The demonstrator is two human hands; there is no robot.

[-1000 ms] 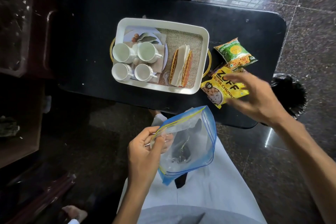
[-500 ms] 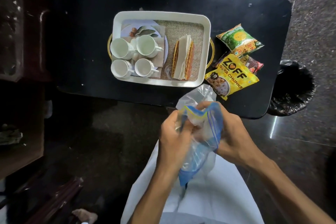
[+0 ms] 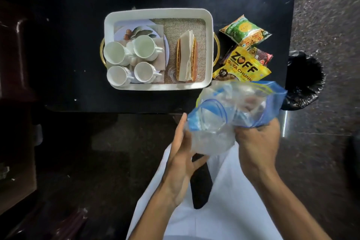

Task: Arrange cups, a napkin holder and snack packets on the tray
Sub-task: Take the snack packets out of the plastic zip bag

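A white tray [image 3: 158,13] stands on the black table [image 3: 78,45]. Several white cups [image 3: 145,47] sit in its left half on a patterned plate. A gold napkin holder [image 3: 187,58] with napkins stands in its right half on burlap. To the tray's right lie a green snack packet [image 3: 244,32], a yellow ZOFF packet [image 3: 243,66] and a dark red packet [image 3: 260,57]. My right hand [image 3: 257,142] grips a crumpled clear zip bag [image 3: 233,107] with blue edges at the table's front edge. My left hand [image 3: 183,154] is flat against the bag's left side, fingers extended.
A bin lined with a black bag [image 3: 305,82] stands on the floor off the table's right end. Dark wooden furniture [image 3: 15,103] runs along the left. The floor is dark polished stone. My white trousers fill the bottom centre.
The zip bag has gone from held open in my left hand to crumpled between both hands. My right hand left the yellow packet and now grips the bag, which moved right.
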